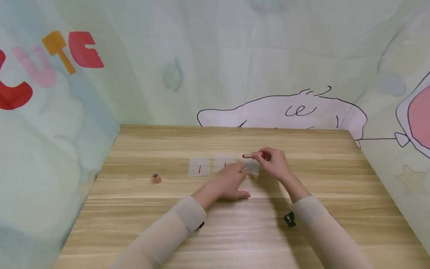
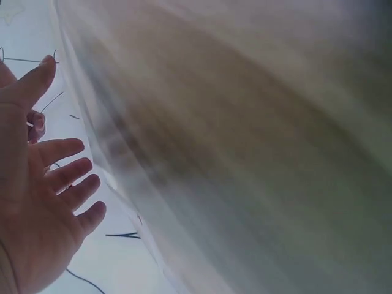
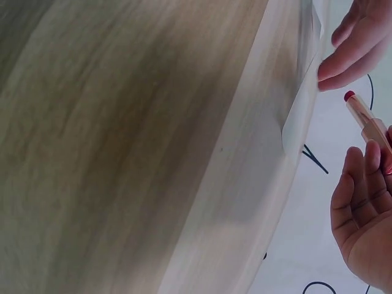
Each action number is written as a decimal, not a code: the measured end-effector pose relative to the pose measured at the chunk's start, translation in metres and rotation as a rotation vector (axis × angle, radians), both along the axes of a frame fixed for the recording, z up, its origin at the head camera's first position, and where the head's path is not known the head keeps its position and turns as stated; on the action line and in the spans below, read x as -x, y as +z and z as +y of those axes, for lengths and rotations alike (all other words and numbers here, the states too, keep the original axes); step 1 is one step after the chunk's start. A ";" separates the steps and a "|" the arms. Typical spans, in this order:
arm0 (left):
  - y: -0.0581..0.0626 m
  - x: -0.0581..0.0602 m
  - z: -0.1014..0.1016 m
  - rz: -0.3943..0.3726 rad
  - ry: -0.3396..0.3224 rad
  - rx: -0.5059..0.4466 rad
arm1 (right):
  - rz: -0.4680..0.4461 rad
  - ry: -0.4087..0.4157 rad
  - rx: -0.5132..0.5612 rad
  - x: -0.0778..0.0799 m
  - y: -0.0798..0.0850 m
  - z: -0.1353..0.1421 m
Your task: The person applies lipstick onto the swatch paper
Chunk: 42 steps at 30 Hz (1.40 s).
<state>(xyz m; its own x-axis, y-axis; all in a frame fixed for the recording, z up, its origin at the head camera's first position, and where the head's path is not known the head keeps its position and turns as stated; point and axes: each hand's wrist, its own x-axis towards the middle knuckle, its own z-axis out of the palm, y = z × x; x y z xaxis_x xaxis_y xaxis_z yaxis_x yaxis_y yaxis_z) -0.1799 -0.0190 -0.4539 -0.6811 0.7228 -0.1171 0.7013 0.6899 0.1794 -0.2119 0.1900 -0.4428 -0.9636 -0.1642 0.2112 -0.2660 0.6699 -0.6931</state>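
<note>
My right hand pinches a lipstick by its base, the red tip pointing left above the right-hand paper square. In the right wrist view the lipstick is uncapped and its tip stands close to the other hand's fingers. My left hand lies palm down with its fingers straight, fingertips at the right-hand square and over part of the middle paper square. A red stroke shows beside those fingers. Farther left, another paper square bears a short red stroke.
A small copper-coloured cap stands on the wooden table, left of the papers. A black wrist fitting shows by the right sleeve. Printed cloth hangs behind the table and at both sides.
</note>
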 end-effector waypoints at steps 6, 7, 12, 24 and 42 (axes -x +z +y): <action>-0.005 0.000 0.009 -0.017 -0.015 0.086 | 0.016 0.006 -0.015 -0.001 -0.004 0.005; -0.005 0.000 0.009 -0.014 -0.015 0.097 | 0.019 0.007 -0.022 -0.001 -0.004 0.006; -0.006 0.001 0.011 -0.011 -0.005 0.122 | 0.030 -0.002 -0.091 -0.001 -0.005 0.012; -0.007 0.001 0.012 -0.047 0.008 0.103 | -0.016 0.026 -0.219 0.004 -0.010 0.015; -0.006 0.003 0.011 -0.079 0.015 0.082 | -0.050 0.127 -0.272 0.000 -0.003 0.016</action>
